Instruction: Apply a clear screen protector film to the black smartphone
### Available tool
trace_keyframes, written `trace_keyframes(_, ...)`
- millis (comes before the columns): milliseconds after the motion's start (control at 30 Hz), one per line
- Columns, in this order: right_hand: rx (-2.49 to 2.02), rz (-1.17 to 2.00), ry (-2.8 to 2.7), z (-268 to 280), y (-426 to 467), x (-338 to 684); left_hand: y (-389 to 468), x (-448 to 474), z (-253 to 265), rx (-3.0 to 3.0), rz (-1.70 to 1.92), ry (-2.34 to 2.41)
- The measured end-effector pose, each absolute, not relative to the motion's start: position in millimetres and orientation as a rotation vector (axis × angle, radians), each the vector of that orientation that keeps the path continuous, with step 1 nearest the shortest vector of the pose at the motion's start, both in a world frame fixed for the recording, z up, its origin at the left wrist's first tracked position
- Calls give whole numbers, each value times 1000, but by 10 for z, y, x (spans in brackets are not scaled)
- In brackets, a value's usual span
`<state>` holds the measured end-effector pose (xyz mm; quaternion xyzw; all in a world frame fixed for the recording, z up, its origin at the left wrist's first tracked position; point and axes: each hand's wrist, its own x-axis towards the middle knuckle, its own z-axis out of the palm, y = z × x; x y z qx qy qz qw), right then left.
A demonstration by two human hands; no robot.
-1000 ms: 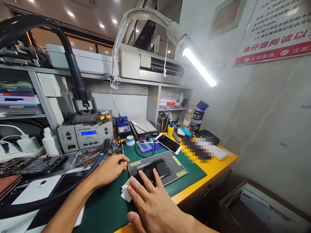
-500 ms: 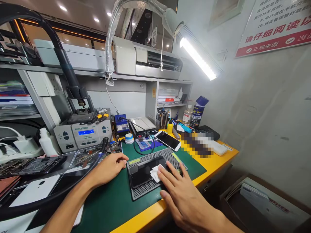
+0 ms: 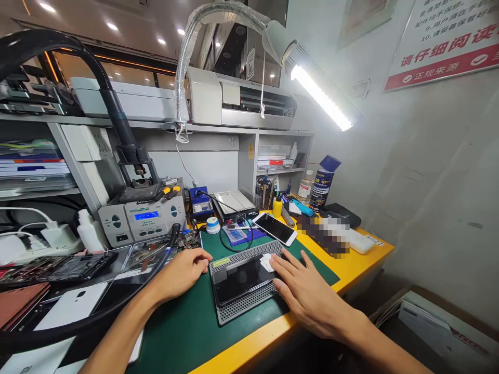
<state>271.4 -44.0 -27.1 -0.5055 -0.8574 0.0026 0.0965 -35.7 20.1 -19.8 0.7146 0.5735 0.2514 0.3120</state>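
A black phone (image 3: pixel 241 283) lies face up on a grey honeycomb-patterned pad (image 3: pixel 249 307), which rests on a green work mat (image 3: pixel 171 332). My right hand (image 3: pixel 306 288) is laid flat over the phone's right end, fingers spread. Its fingertips press a folded white wipe (image 3: pixel 266 263) against the dark glass. Part of the wipe is covered by the fingers. At the pad's left corner rests my left hand (image 3: pixel 191 269), its fingers curled in with nothing visible between them; whether it touches the pad I cannot tell.
A white phone (image 3: pixel 275 228) lies behind the pad, near a blue-lidded jar (image 3: pixel 212 224) and a yellow bottle (image 3: pixel 277 208). A soldering station (image 3: pixel 146 221) stands back left, its black hose (image 3: pixel 128 298) crossing the left side. A lamp (image 3: pixel 322 96) hangs above.
My right hand has slid the wipe along the glass toward the phone's far right end. The left hand keeps its place by the pad. The view has shifted slightly.
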Motion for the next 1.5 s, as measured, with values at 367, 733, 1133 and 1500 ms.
trace_keyframes(367, -1396, -55, -2640, -213, -139, 2461, 200, -340, -176, 1931, 600, 1526)
trace_keyframes(733, -1056, -19, -2778, -131, -297, 1703, 249, -368, -263, 1975, 699, 1494)
trace_keyframes(1133, -1044, 35, -2786, -233, -704, 1775, 257, -391, -321, 1935, 801, 1434)
trace_keyframes(1500, -1191, -71, -2659, -319, -796, 2240, 220, -380, -242, 1928, 712, 1456)
